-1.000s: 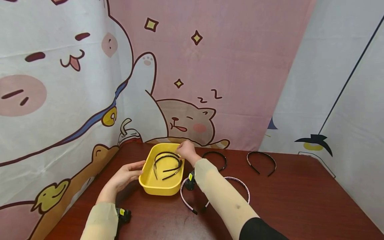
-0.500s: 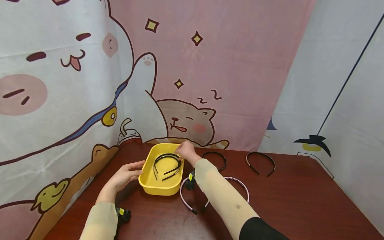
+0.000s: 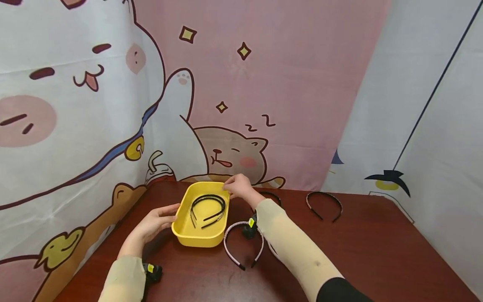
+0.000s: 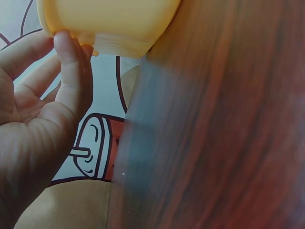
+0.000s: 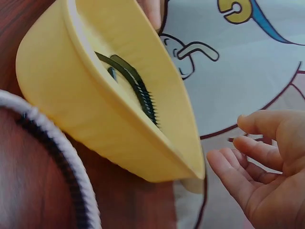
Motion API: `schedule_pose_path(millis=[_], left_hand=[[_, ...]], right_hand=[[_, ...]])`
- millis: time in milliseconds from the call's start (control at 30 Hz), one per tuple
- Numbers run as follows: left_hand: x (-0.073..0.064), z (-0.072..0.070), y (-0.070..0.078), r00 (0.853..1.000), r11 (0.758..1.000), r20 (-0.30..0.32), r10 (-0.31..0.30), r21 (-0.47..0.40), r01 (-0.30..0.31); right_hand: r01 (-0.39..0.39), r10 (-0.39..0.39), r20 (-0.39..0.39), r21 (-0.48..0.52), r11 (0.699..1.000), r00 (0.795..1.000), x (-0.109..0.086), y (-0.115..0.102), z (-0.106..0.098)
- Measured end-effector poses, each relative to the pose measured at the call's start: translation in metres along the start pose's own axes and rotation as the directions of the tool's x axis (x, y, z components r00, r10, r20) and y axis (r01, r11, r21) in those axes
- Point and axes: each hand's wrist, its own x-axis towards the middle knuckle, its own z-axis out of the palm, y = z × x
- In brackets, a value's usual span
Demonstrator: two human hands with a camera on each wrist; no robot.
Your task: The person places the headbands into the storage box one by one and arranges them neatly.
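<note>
The left hand (image 3: 152,223), fingers relaxed, touches one smooth yellow bin (image 3: 198,242) to its right; two thin black bands (image 3: 209,197) lie inside. The right hand (image 3: 241,188), loosely bent around nothing, hangs just off the bin's far corner. Two ridged pink bands (image 3: 236,224) lie nearer than it, two dark bands (image 3: 324,193) rightward, near the table's (image 3: 203,277) back edge.

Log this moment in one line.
left hand: touches tray | right hand: beside tray, holds nothing | in tray: black headbands | on table: pink headband, dark headband
</note>
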Motion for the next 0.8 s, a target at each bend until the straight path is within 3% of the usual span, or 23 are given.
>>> schedule_pose_path(millis=[400, 800], left_hand=[[-0.005, 0.0, -0.006, 1.0, 0.999, -0.003, -0.024, 0.025, 0.024], [0.002, 0.001, 0.0, 1.0, 0.999, 0.005, -0.021, 0.027, 0.021]], right_hand=[[0.038, -0.035, 0.044, -0.074, 0.997, 0.998, -0.024, 0.013, -0.052], [-0.003, 0.002, 0.053, 0.013, 1.0, 0.999, -0.068, 0.073, -0.111]])
